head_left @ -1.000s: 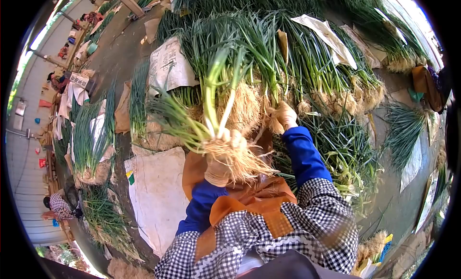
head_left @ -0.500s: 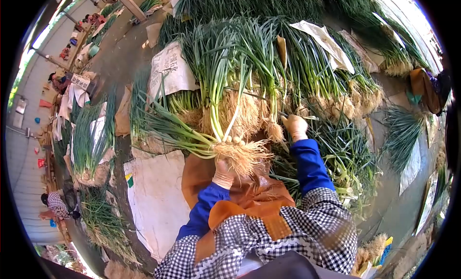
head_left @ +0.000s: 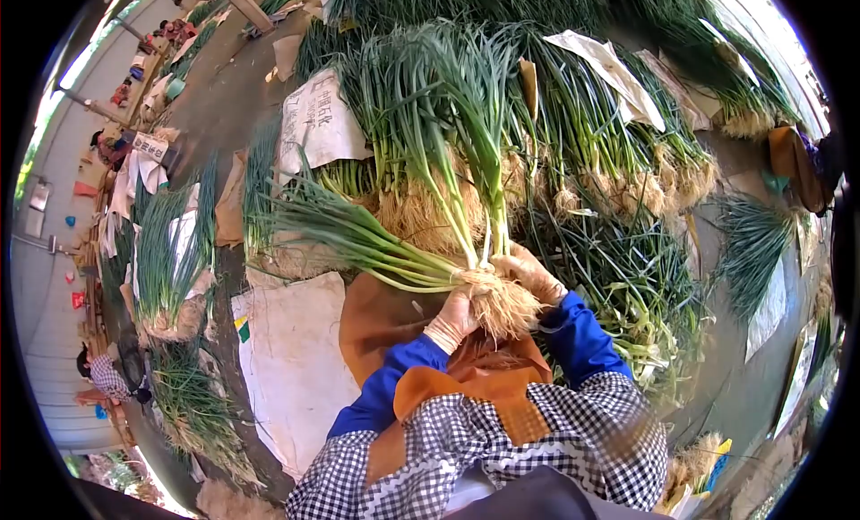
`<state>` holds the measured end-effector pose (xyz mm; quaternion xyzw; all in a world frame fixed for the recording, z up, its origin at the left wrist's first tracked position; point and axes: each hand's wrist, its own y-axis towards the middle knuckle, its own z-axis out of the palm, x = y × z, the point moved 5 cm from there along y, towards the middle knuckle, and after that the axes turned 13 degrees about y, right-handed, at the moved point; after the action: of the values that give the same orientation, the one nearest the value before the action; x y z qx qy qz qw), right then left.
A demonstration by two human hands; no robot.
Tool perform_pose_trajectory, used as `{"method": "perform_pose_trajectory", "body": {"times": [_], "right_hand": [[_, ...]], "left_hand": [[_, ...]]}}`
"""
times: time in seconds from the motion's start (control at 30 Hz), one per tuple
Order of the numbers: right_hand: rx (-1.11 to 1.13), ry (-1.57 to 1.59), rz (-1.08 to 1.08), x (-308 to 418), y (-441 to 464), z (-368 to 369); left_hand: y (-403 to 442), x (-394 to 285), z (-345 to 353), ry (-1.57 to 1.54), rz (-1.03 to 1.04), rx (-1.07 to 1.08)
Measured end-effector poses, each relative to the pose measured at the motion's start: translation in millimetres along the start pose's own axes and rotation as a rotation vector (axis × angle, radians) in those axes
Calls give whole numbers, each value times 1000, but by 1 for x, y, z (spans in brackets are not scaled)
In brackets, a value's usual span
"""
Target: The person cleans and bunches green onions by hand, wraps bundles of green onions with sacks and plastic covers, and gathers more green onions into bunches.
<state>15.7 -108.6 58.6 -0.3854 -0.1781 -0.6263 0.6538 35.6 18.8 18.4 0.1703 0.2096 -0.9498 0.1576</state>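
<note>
In front of my apron, both hands are closed around the root end of a bunch of scallions (head_left: 394, 251). My left hand (head_left: 455, 318) grips it from the left and below. On the other side, my right hand (head_left: 530, 275) wraps the white stems just above the pale, shaggy roots (head_left: 503, 307). Some of the leaves fan out to the left, while others stand up away from me. Just beyond lies a dense row of scallions (head_left: 425, 206), roots toward me. My fingertips are partly hidden by stems and roots.
A white sack (head_left: 291, 368) lies at my left, and a printed sack (head_left: 318, 121) covers scallions farther off. Loose leaves and trimmings (head_left: 640, 296) pile up at my right. More scallion heaps (head_left: 170, 278) lie left. People sit along the far left wall.
My right hand has come back from the row to the bunch and closed on its stems. The bunch has moved right, with more upright stalks in it.
</note>
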Motion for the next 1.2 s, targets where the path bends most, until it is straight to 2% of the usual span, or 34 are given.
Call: {"method": "perform_pose_trajectory", "body": {"times": [0.03, 0.07, 0.1, 0.17, 0.2, 0.23, 0.3, 0.33, 0.4, 0.43, 0.5, 0.57, 0.6, 0.63, 0.7, 0.77, 0.8, 0.83, 0.9, 0.97, 1.03, 1.07, 1.1, 1.17, 1.2], "right_hand": [[-30, 60, -28, 9, -2, 4], [-103, -15, -122, -6, 20, -23], [-176, -93, -220, -17, 42, -50], [-444, -203, -402, 21, 56, -50], [-584, -525, -370, 39, 59, -51], [-598, -701, -331, 48, 60, -46], [-561, -1085, -446, 48, 72, -50], [-562, -1084, -445, 38, 78, -57], [-390, -414, -583, 29, 79, -54], [-380, -295, -430, 21, 76, -62], [-248, -202, -317, 27, 47, -39], [-145, -298, -107, 21, 2, -9], [-72, -512, -98, 9, -19, -6], [4, -728, -82, 0, -39, -7], [48, -610, 164, 8, -79, -21], [11, -674, 212, 8, -97, -41], [-14, -598, 137, 4, -91, -43], [-39, -525, 55, 2, -80, -45], [-179, -334, -231, 1, -51, -43], [-257, 8, -622, 22, -34, -10], [-349, 139, -433, 19, -24, 3], [-255, 456, -453, -8, 4, -8], [-265, 347, -502, -11, -1, 0], [20, 729, -335, -27, -1, -4], [-133, 501, -357, -13, -20, 13]], "left_hand": [[2, 6, -10, -10, -33, 7], [-3, 0, 6, 84, -49, -99], [-3, 1, 8, 87, -46, -98], [-3, 0, 12, 71, 56, -92], [-1, 2, 9, 58, 38, -92], [0, 3, 5, 59, 44, -91], [1, 10, -14, 89, -1, -252], [4, 12, -17, 100, 9, -243], [6, 14, -20, 78, -8, -250], [6, 16, -22, 61, -23, -257], [8, 18, -26, 74, 13, -241], [9, 12, -28, 10, 122, -222], [10, 16, -26, -58, 26, -357], [13, 14, -35, 2, 81, -225], [12, 13, -33, 36, 157, -191], [11, 11, -20, 8, 122, -211], [6, 12, -16, -15, 91, -238], [5, 10, -8, -22, 54, -157], [9, 13, -10, -18, 9, -140], [10, 15, -4, 11, 0, -183], [16, 23, -10, 98, 12, -170], [16, 26, -12, 144, -1, -171], [15, 30, -13, 142, -33, -242], [18, 31, -28, 229, 111, -326], [16, 35, -26, 233, 103, -328]]}}
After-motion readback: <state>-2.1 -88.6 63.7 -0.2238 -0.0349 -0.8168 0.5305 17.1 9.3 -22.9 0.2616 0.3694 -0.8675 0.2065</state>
